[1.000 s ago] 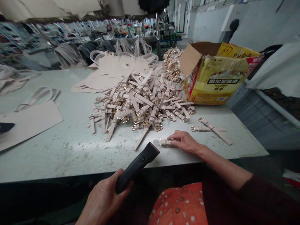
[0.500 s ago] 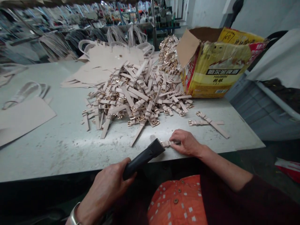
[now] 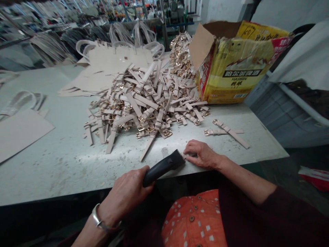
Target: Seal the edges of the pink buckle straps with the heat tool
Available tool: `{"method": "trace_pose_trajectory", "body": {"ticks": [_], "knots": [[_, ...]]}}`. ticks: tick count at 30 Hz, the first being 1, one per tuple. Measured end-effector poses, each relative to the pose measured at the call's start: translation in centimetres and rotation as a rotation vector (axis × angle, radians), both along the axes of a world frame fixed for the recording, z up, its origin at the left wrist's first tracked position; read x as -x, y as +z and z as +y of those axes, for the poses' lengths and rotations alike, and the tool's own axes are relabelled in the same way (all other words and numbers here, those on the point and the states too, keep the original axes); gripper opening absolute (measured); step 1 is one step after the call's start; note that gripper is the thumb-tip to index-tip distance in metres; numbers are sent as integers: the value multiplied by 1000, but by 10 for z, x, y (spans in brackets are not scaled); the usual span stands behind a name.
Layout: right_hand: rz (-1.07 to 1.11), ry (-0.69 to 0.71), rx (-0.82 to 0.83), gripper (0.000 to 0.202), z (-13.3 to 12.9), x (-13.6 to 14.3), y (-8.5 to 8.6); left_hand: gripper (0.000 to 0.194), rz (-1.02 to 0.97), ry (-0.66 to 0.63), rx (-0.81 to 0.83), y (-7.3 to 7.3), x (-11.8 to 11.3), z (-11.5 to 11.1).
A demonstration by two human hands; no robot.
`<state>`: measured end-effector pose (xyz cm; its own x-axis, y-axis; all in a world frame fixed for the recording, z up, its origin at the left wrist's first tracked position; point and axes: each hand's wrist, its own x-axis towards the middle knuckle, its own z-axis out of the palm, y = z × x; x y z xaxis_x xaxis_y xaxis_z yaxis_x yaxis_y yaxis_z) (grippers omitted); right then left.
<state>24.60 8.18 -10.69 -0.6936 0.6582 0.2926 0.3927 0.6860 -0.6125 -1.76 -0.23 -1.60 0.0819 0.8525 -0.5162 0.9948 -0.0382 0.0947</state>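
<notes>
My left hand [image 3: 128, 187] is wrapped round the grip of a black electric hair clipper [image 3: 163, 166]. The clipper's head points right and sits close by the fingertips of my right hand [image 3: 202, 154]. Those fingers are closed on a small beige buckle strap [image 3: 184, 156] at the table's front edge. Most of that strap is hidden behind the fingers and the clipper's head. Beyond both hands lies a big heap of beige buckle straps [image 3: 144, 103] with gold buckles. Two more buckle straps [image 3: 231, 133] lie crossed to the right of the heap.
At the table's back right stands an open yellow beer carton [image 3: 231, 75], with another buckle pile [image 3: 181, 55] beside it. Flat beige bag panels [image 3: 102, 65] with handles lie behind the heap, and a further panel [image 3: 23, 130] at left. A grey crate [image 3: 280, 120] stands right of the table [image 3: 77, 171].
My left hand has brought the clipper right, its head now against the strap at my right fingertips. The clipper has rolled, showing its switch. The whole view has shifted slightly.
</notes>
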Motion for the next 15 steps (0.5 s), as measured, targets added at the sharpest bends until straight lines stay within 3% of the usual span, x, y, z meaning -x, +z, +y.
{"method": "trace_pose_trajectory", "body": {"ticks": [11,15], "knots": [[37,-95,-27,15,-4,-10,-5,20,-14,9,17,0,7,4],[66,-65,-21,19,-4,-4,-4,20,-19,9,15,-2,7,5]]}}
